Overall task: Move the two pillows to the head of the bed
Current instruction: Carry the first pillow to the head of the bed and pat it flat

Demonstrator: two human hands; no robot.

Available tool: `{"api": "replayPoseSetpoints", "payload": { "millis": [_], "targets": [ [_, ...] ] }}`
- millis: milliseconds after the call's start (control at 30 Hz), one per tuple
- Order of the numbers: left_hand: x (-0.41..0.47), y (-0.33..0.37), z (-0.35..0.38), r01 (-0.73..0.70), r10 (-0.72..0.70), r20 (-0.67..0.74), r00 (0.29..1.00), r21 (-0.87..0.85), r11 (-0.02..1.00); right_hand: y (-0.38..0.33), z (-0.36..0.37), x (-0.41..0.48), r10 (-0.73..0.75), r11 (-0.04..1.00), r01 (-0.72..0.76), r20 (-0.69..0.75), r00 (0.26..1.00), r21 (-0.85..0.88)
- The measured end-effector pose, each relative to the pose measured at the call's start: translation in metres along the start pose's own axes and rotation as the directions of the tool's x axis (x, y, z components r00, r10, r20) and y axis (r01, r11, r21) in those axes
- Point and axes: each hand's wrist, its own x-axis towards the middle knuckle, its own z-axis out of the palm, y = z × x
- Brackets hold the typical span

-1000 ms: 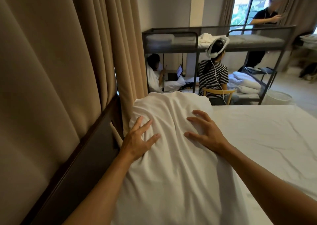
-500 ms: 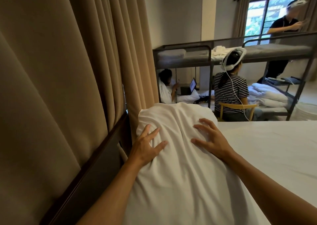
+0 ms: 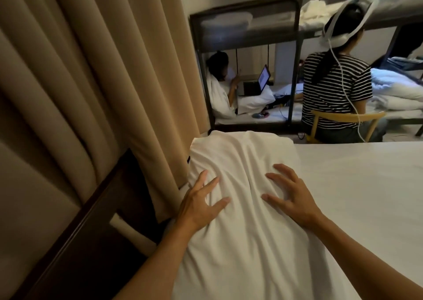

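Both palms flat on white pillow [image 3: 238, 242], fingers spread, nothing gripped: left hand [image 3: 198, 204] at 9 o'clock, right hand [image 3: 291, 198] at 3. Pillow along dark headboard [image 3: 75, 238], on white sheet [image 3: 357, 185]; only 1 pillow visible.

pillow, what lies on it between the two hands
Head view: only bare, creased pillowcase of the pillow lies between the left hand and right hand; both press on it.

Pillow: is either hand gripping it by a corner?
No, both the left hand and right hand lie spread on top of the pillow.
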Motion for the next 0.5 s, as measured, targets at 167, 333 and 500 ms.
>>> {"api": "replayPoseSetpoints", "payload": {
  "millis": [167,333,500],
  "targets": [
    [0.045,-0.035,0.044,0.006,-0.005,0.047,0.999,-0.029,1.0,0.051,0.024,0.026,0.044,0.999,-0.043,0.013,0.999,-0.027],
    [0.074,-0.085,0.08,-0.014,0.016,0.029,0.999,-0.072,0.997,0.085,0.058,0.052,0.055,0.997,-0.053,0.026,0.998,-0.064],
    [0.098,-0.134,0.097,-0.028,0.028,-0.001,1.0,-0.064,0.998,0.107,0.099,0.079,0.032,0.997,-0.03,0.013,0.999,-0.074]
  ]
}}
